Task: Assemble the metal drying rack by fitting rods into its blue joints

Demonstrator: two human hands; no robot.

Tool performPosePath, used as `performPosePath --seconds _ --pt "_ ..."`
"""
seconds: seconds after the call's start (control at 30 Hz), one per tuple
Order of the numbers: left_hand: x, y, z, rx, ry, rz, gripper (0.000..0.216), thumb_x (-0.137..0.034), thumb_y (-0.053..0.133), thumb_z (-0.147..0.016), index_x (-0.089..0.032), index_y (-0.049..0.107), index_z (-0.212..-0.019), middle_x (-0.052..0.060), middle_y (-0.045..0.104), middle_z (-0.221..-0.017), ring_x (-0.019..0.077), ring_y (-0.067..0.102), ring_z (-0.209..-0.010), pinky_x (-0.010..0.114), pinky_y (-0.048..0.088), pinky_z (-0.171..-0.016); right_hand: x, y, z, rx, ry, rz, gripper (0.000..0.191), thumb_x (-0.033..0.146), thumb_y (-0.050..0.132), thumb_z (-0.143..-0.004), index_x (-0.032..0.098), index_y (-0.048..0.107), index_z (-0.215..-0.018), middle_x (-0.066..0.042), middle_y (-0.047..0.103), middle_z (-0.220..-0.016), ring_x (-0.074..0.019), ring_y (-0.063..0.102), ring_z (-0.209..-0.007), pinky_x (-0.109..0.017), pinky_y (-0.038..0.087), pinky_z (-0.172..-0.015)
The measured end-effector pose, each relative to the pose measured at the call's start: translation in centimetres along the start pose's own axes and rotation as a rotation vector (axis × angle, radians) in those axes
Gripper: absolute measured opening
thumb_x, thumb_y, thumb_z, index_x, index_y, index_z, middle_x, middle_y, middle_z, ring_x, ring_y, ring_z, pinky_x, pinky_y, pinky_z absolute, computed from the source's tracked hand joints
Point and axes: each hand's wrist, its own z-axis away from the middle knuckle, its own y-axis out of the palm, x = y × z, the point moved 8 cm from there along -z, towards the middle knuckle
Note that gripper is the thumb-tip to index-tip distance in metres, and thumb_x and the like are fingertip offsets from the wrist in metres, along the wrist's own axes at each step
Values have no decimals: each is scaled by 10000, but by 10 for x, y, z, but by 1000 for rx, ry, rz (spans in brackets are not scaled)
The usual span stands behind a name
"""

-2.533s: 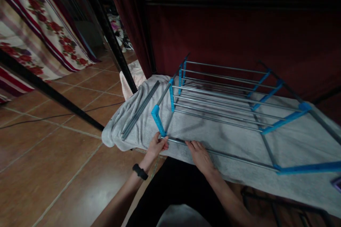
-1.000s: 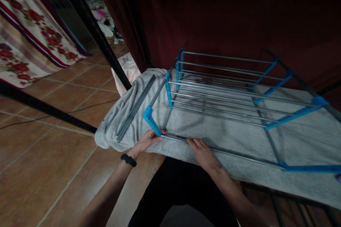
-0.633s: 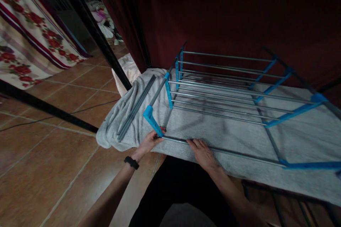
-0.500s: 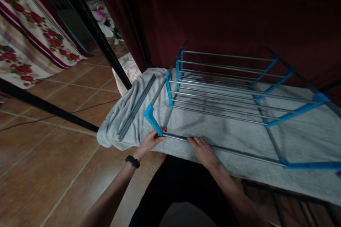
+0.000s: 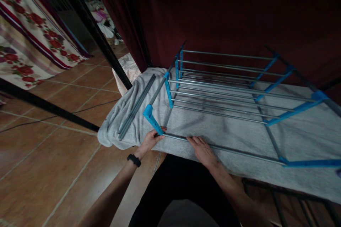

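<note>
A rack of metal tubes with blue plastic brackets (image 5: 153, 120) lies on its side on a grey blanket (image 5: 210, 124). My left hand (image 5: 151, 139) is closed around the lower end of the near left bracket, where it meets the front metal tube (image 5: 245, 154). On that same tube, a little to the right, rests my right hand (image 5: 201, 149), its fingers curled over the top. The tube runs right to another blue bracket (image 5: 311, 163). Several loose grey tubes (image 5: 136, 108) lie together on the blanket, left of the rack.
Behind the rack hangs a dark red curtain (image 5: 226, 17). Black metal posts (image 5: 103, 49) and a black bar (image 5: 48, 104) cross the left side. A cable (image 5: 87, 108) runs over the tiled floor (image 5: 69, 149). Flowered fabric (image 5: 34, 39) hangs at the far left.
Almost nothing differs. Both hands keep their places on the rack, and the view has shifted very slightly.
</note>
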Motion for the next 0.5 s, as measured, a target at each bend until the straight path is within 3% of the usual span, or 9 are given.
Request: performPosePath --seconds 0.5 --pt "-14 1 2 -24 -5 -75 583 -688 699 -754 -203 747 -1075 139 738 -1275 319 658 -1234 522 451 -1138 5 -8 -7 4 11 -39 592 -19 398 -875 212 579 -1390 -79 690 -1207 -195 617 -1129 -347 469 -1062"
